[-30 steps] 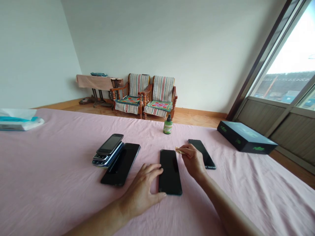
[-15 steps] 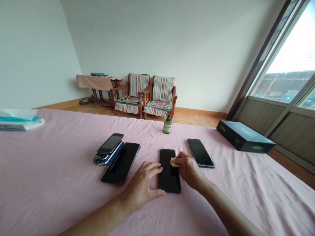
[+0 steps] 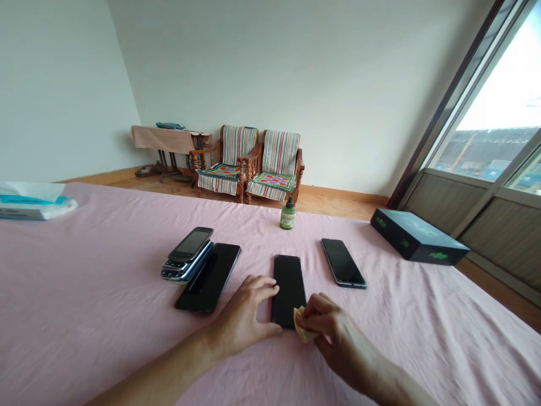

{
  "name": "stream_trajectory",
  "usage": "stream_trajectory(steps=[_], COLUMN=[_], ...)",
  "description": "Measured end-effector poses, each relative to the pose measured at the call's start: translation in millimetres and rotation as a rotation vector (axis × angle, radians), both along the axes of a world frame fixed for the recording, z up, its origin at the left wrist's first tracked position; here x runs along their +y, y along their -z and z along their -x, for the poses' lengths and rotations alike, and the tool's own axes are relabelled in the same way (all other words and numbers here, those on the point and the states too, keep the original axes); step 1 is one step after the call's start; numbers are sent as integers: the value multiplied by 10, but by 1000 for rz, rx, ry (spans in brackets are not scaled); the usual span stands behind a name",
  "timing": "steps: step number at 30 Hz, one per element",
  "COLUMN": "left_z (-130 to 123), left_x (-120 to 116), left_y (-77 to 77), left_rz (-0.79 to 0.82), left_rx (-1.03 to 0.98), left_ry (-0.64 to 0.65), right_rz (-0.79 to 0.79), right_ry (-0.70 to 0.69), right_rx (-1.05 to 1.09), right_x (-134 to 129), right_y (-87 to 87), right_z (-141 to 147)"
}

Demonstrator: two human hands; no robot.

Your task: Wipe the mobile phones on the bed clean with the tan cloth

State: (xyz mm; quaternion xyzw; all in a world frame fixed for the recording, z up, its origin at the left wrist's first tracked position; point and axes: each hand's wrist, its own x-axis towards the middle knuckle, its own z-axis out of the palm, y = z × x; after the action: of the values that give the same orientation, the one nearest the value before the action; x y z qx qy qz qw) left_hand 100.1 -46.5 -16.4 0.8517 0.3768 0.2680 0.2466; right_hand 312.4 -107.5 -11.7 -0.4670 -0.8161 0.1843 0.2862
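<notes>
A black phone (image 3: 288, 287) lies face up on the pink cloth (image 3: 127, 316), between my two hands. My left hand (image 3: 245, 310) is spread, fingertips at the phone's left edge and thumb by its bottom left corner. Pinched in my right hand (image 3: 332, 330) is a small yellowish cloth (image 3: 305, 331), which touches the phone's lower right corner. To the right lies another dark phone (image 3: 343, 263). On the left, a stack of older phones (image 3: 190, 254) rests partly over a large black phone (image 3: 215, 276).
A green bottle (image 3: 287, 215) with a dark top stands behind the middle phone. A black box (image 3: 418, 235) sits at the back right, and a tissue pack (image 3: 38, 202) at the far left. Two chairs (image 3: 274, 163) stand beyond the far edge.
My right hand and the yellowish cloth have moved down along the phone's right side, from its upper part to its lower corner. My left hand has stayed almost in place.
</notes>
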Motion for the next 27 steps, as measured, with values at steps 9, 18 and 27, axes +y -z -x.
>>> stream_trajectory(steps=[9,18,27], left_z=[44,55,41], left_x=[59,34,12], left_y=[36,-7,-40], left_rz=[37,61,74], left_rx=[-34,26,28], left_ry=[72,67,42], right_rz=[-55,115,172], right_ry=[-210,-213,-192], right_rx=[41,83,125], right_x=[225,154,161], right_y=[-60,-139,-139], right_z=[294,13,-59])
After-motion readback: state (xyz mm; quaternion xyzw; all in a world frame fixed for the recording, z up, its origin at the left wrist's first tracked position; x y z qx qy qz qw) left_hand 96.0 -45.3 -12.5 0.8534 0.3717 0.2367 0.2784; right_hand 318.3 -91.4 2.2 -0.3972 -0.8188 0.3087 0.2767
